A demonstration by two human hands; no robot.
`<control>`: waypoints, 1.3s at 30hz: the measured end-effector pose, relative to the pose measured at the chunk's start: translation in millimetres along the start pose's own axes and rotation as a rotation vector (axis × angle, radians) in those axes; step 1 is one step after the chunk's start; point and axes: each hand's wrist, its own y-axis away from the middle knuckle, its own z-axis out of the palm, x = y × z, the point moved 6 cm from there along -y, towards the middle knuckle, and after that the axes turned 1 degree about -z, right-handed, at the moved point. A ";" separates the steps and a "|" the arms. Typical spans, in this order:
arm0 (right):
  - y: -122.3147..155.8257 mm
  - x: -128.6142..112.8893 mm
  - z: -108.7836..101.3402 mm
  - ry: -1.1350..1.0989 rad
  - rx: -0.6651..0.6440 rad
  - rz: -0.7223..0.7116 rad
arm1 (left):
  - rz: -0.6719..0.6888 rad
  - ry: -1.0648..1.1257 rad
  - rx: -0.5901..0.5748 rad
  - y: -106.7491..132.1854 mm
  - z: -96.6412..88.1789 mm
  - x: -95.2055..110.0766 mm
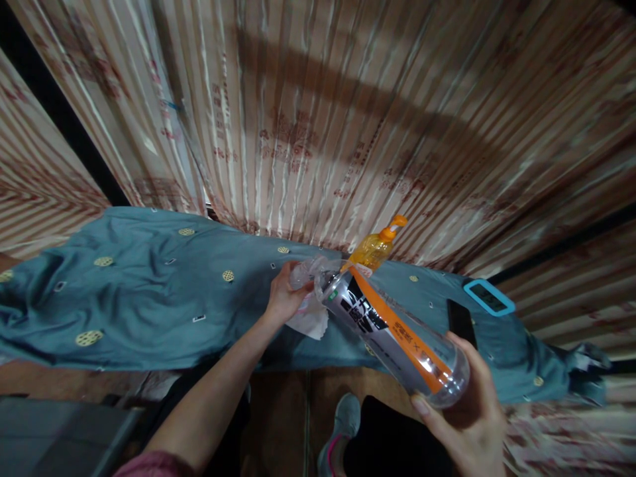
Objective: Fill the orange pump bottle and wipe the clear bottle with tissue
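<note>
A large clear plastic bottle [392, 331] with an orange and silver label is tilted across the middle of the view. My right hand [472, 404] is closed around its base end, at the lower right. At the upper left end, my left hand [291, 291] grips the clear neck part, which looks bent or cut away from the body; the exact join is hard to make out. Just below my left hand is a white tissue [311, 321], partly covered by the hand and bottle. Behind the bottle stands an orange pump bottle [372, 248] with yellow liquid.
A blue-green patterned cloth [163, 291] covers the long surface before me. On its right lie a black phone [461, 321] and a blue-framed digital display [489, 297]. Striped curtains [298, 132] hang behind. A grey box-like object [59, 434] is at lower left.
</note>
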 end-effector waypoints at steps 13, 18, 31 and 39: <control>4.6 -3.1 -6.1 0.114 -0.058 -0.072 | -0.038 0.003 -0.011 1.0 0.1 3.8; 4.6 -5.7 -5.2 0.093 -0.033 -0.029 | -0.028 0.017 -0.005 1.1 0.0 3.2; 6.3 -10.7 -5.3 0.127 -0.051 -0.088 | -0.045 -0.004 -0.007 1.0 -0.3 3.6; 5.0 -8.0 -5.2 0.141 -0.062 -0.103 | -0.033 0.002 0.004 1.2 -0.1 4.1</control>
